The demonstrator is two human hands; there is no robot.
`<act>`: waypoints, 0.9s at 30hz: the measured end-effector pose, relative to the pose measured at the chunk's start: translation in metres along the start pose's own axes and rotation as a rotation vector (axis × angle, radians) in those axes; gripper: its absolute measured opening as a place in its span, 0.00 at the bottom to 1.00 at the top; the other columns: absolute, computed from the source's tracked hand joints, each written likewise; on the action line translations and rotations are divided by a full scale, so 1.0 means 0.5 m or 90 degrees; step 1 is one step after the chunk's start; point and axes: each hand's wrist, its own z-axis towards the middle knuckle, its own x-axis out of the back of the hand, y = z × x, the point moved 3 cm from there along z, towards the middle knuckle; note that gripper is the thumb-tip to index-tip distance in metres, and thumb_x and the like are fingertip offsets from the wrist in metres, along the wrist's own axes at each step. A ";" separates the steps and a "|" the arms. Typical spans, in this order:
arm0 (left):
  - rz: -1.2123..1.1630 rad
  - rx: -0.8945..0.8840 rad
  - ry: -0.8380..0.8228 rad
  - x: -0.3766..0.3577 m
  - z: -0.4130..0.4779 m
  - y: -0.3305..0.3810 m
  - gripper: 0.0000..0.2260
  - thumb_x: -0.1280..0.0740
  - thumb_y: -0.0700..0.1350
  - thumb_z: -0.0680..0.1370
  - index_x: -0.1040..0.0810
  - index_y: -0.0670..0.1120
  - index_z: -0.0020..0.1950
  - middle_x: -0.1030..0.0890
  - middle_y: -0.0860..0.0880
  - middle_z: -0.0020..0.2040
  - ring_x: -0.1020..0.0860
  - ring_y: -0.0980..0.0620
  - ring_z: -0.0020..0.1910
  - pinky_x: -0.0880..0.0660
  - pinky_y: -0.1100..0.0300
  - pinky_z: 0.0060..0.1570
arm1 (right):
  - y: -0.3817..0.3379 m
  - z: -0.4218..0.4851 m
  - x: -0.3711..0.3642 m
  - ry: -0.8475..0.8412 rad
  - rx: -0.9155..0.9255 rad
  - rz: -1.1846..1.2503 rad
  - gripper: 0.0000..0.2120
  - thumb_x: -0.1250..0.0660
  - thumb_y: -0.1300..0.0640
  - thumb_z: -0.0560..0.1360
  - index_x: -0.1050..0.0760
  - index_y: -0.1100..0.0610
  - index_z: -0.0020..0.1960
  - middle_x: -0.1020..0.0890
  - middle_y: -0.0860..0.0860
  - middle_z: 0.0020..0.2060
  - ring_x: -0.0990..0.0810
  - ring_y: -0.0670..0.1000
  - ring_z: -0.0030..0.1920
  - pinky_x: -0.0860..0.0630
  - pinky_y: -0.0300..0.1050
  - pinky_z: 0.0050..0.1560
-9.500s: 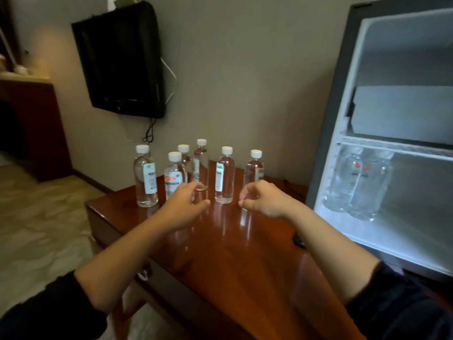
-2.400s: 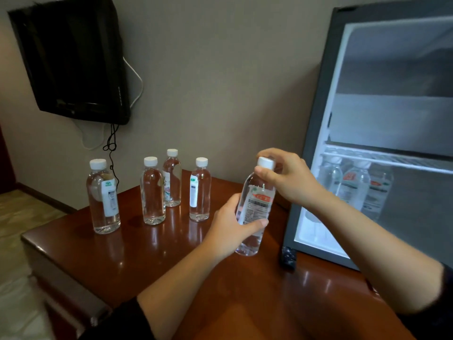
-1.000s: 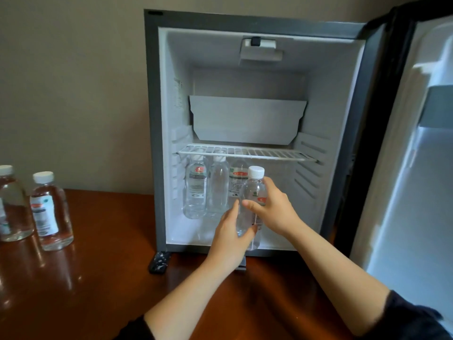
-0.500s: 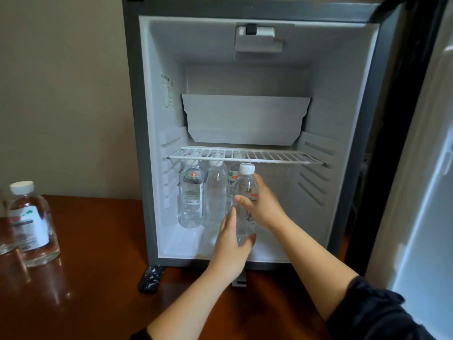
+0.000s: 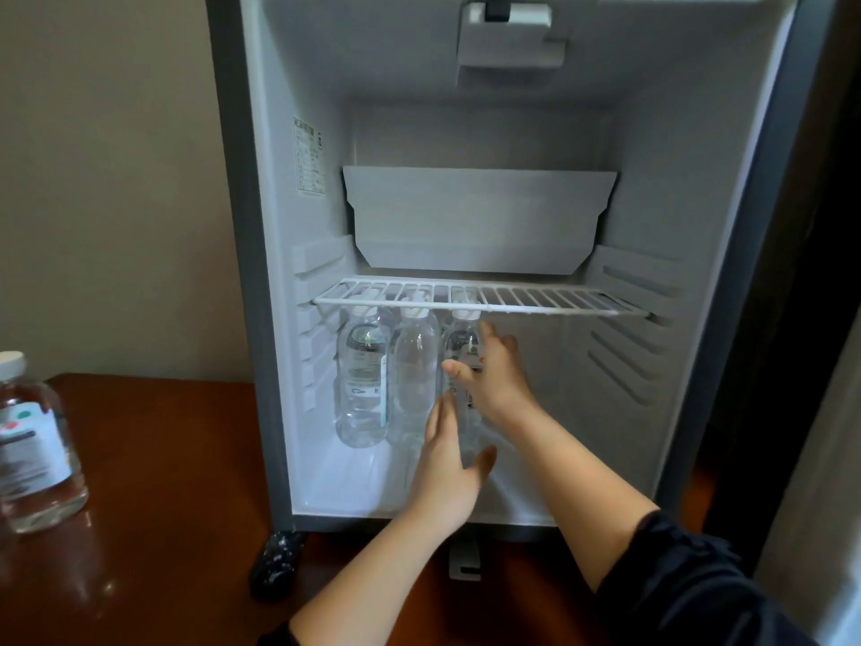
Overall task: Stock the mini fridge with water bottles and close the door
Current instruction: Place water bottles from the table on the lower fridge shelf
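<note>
You are at the mini fridge (image 5: 699, 226), whose door (image 5: 834, 482) stands open at the far right, and the step in hand looks like seating one more bottle on the floor of the lower compartment, under the wire shelf (image 5: 536, 300). That third bottle (image 5: 461, 347) stands upright, its cap just under the shelf wires, close beside the middle bottle (image 5: 414, 366). Your right hand (image 5: 496, 384) pinches its upper body, thumb (image 5: 454, 367) across the front and fingers up its right side. Your left hand (image 5: 445, 473) is spread, its straight fingers lying along the lower part and its thumb out to the right. To finish well, I would let the base settle flat before you loosen the thumb, since the cap has little room under the wires and a tilt could catch it. Then draw both hands straight back towards you, so that a wrist does not knock the row over. Now the count: one fridge, one door, one wooden table (image 5: 163, 459) beneath it and one shelf. Three bottles show in the front row, namely the labelled bottle (image 5: 363, 380) at the left, the middle one and the third. Whether more stand behind them I cannot tell. One table bottle (image 5: 32, 440) waits at the left edge, so stocking seems unfinished.
</note>
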 end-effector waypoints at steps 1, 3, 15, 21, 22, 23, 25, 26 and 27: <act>-0.001 0.000 -0.002 -0.001 0.000 -0.001 0.37 0.35 0.47 0.77 0.58 0.50 0.77 0.56 0.53 0.78 0.50 0.55 0.76 0.48 0.63 0.70 | 0.002 0.001 -0.001 0.000 -0.002 -0.006 0.30 0.32 0.52 0.75 0.42 0.52 0.73 0.35 0.57 0.65 0.28 0.61 0.64 0.29 0.51 0.61; -0.010 0.005 -0.011 0.001 0.001 0.000 0.38 0.35 0.47 0.77 0.58 0.50 0.77 0.55 0.53 0.78 0.50 0.55 0.76 0.48 0.62 0.70 | 0.005 0.003 -0.003 -0.001 -0.007 -0.009 0.32 0.32 0.51 0.75 0.44 0.51 0.74 0.34 0.57 0.65 0.28 0.61 0.64 0.29 0.52 0.61; 0.047 0.056 -0.061 0.086 -0.045 0.000 0.23 0.38 0.48 0.78 0.37 0.47 0.72 0.32 0.47 0.71 0.32 0.52 0.69 0.37 0.60 0.67 | 0.010 -0.074 0.012 0.077 0.033 -0.067 0.13 0.34 0.55 0.76 0.37 0.57 0.52 0.26 0.54 0.44 0.25 0.56 0.43 0.29 0.47 0.43; 0.082 0.033 -0.075 0.170 -0.100 0.026 0.11 0.37 0.45 0.78 0.24 0.45 0.59 0.22 0.48 0.53 0.25 0.55 0.50 0.30 0.69 0.45 | -0.035 -0.130 0.014 -0.030 0.060 -0.150 0.06 0.35 0.53 0.76 0.30 0.55 0.43 0.21 0.51 0.39 0.21 0.55 0.45 0.28 0.45 0.45; 0.087 0.033 -0.080 0.186 -0.113 0.028 0.10 0.37 0.45 0.78 0.23 0.46 0.57 0.22 0.49 0.51 0.24 0.54 0.49 0.30 0.70 0.45 | -0.045 -0.139 0.009 -0.053 0.063 -0.147 0.06 0.35 0.53 0.75 0.29 0.54 0.43 0.20 0.52 0.39 0.20 0.55 0.45 0.25 0.47 0.47; 0.092 0.036 -0.086 0.201 -0.126 0.030 0.09 0.36 0.46 0.77 0.22 0.46 0.56 0.21 0.49 0.50 0.23 0.53 0.49 0.29 0.68 0.47 | -0.056 -0.148 0.003 -0.079 0.067 -0.138 0.06 0.35 0.53 0.75 0.28 0.54 0.43 0.19 0.52 0.39 0.18 0.55 0.45 0.23 0.49 0.49; 0.111 0.046 -0.101 0.233 -0.153 0.031 0.08 0.36 0.47 0.77 0.22 0.49 0.54 0.21 0.49 0.51 0.22 0.52 0.51 0.27 0.61 0.53 | -0.082 -0.168 -0.010 -0.141 0.078 -0.123 0.05 0.35 0.53 0.75 0.27 0.54 0.44 0.18 0.52 0.38 0.17 0.55 0.43 0.21 0.55 0.49; 0.123 0.051 -0.108 0.249 -0.166 0.030 0.07 0.36 0.48 0.77 0.22 0.50 0.52 0.21 0.49 0.51 0.22 0.52 0.51 0.26 0.59 0.55 | -0.098 -0.178 -0.017 -0.172 0.085 -0.116 0.04 0.35 0.54 0.76 0.26 0.55 0.45 0.17 0.54 0.38 0.17 0.54 0.42 0.20 0.56 0.48; 0.136 0.055 -0.112 0.266 -0.178 0.029 0.06 0.36 0.48 0.77 0.23 0.50 0.51 0.21 0.50 0.49 0.22 0.52 0.50 0.27 0.59 0.55 | -0.114 -0.188 -0.025 -0.202 0.091 -0.107 0.05 0.35 0.55 0.76 0.26 0.56 0.46 0.16 0.56 0.39 0.17 0.55 0.42 0.20 0.57 0.48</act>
